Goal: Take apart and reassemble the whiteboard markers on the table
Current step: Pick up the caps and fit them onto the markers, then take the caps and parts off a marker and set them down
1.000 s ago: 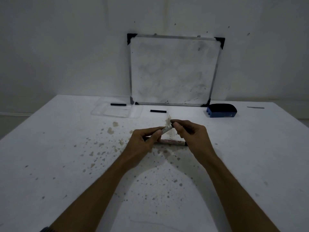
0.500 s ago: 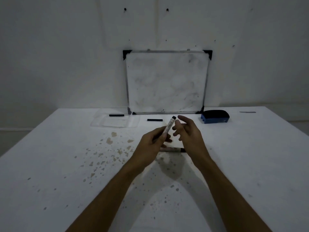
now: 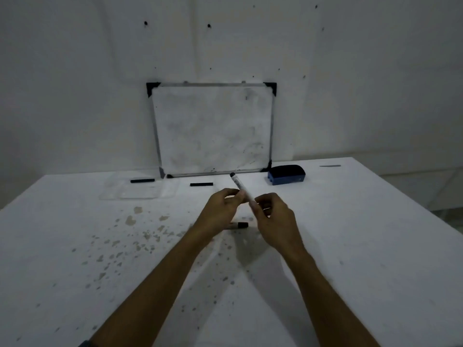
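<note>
Presently, two black caps (image 3: 142,181) lie far left on the tabletop (image 3: 363,246), one on a clear sleeve (image 3: 136,191). The left hand (image 3: 220,211) pinches the marker barrel (image 3: 241,187), tilted up and away; the right hand (image 3: 274,219) closes its grip on the near end. A second marker (image 3: 238,225) lies beneath. Judged: disassembly under way, reassembly outstanding.

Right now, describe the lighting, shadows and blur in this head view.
Head view: dim, grey light; soft shadows of both arms fall on the stained white table; the white-barrelled marker pinched between left hand and right hand looks slightly motion-blurred; wide-angle bending at edges.
</note>
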